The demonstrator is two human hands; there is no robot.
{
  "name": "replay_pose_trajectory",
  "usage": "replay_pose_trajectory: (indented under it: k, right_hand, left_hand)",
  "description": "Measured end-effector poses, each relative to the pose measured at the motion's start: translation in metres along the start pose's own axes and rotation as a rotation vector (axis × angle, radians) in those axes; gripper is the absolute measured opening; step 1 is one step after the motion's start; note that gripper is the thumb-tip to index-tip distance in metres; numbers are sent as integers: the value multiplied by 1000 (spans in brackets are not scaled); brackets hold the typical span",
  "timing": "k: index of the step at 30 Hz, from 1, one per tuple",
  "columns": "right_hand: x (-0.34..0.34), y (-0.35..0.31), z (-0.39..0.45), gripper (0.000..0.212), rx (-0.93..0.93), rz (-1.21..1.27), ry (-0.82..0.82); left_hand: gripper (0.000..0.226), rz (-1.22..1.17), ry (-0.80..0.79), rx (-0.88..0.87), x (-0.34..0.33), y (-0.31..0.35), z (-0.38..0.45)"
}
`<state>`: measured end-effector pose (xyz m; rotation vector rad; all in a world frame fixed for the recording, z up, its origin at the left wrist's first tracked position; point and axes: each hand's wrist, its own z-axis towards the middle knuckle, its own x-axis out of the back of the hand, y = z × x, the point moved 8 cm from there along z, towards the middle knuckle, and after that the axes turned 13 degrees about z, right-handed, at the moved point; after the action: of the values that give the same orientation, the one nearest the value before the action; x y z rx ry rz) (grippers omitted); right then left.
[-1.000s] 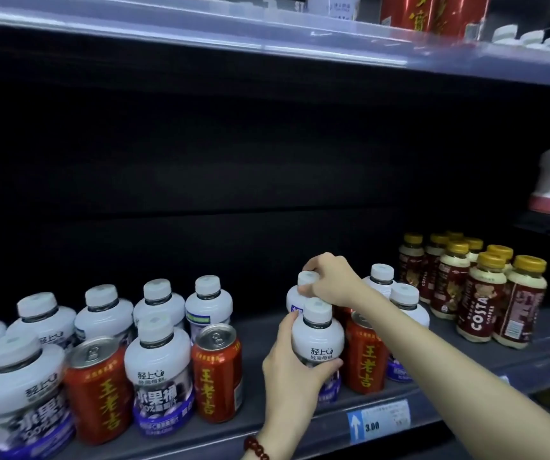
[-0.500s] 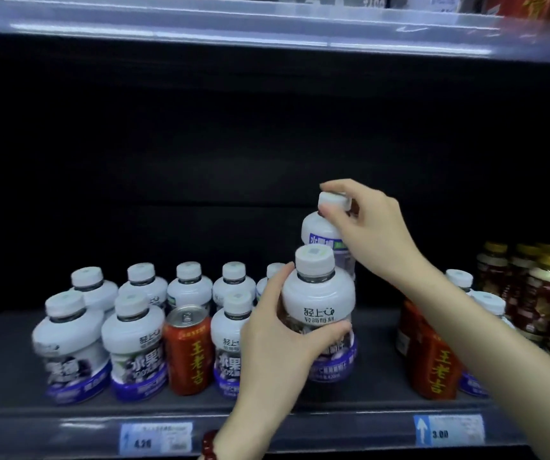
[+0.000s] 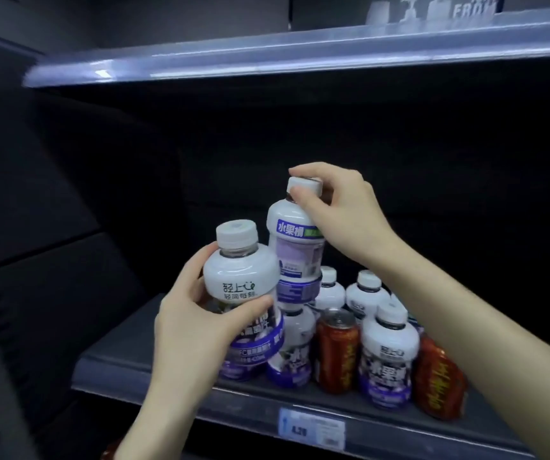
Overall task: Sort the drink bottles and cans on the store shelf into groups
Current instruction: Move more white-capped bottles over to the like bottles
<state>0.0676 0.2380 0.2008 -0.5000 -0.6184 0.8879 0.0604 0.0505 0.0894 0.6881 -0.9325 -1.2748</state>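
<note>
My left hand grips a white bottle with a purple label around its body, lifted above the shelf. My right hand pinches the white cap of a second white and purple bottle, held higher and just behind the first. Below them on the shelf stand several more white and purple bottles, with a red can among them and another red can at the right, partly behind my right forearm.
The shelf's left part, left of the standing bottles, shows bare dark surface. A price tag sits on the shelf's front edge. An upper shelf edge runs overhead. The back wall is dark.
Both hands carried their bottles leftward, over the group of white bottles and red cans. The view swung left, so the brown bottles at the right left the frame.
</note>
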Motion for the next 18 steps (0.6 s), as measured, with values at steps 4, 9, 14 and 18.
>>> replay_pose_trajectory:
  k: [4,9,14,18]
  right_hand:
    - [-72,2,15,33,-20,31,-61]
    - [-150,6,31,36,-24,8,-146]
    - [-200,22,48,39,-90,-35,-189]
    - [-228,53,52,43,-178,-119,-240]
  left_hand:
    - [73,46,68,38,55,-41,25]
    - [75,35,46,81,101,-95,54]
    - [75,-15,53,148,124,-147,72]
    - [75,-35,9,165,118,-172,82]
